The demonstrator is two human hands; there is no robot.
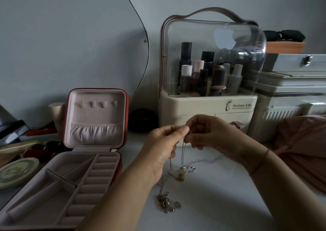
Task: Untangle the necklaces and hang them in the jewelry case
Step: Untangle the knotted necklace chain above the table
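Note:
Thin chain necklaces (182, 157) hang from between my two hands above the white marble tabletop. My left hand (163, 146) pinches the chains with thumb and forefinger. My right hand (205, 132) pinches the same spot from the right. A gold pendant (180, 176) dangles just above the table. A heap of tangled chain (165, 203) lies on the table below. The red jewelry case (70, 160) stands open at the left, its pink lid upright. The small hooks (98, 104) in the lid are bare.
A cream cosmetics organizer (208, 105) with a clear dome and bottles stands right behind my hands. Stacked boxes (291, 89) and pink cloth (303, 142) fill the right. Lipsticks (44, 149), a round tin (16, 171) and clutter lie left of the case. A mirror (70, 45) leans behind.

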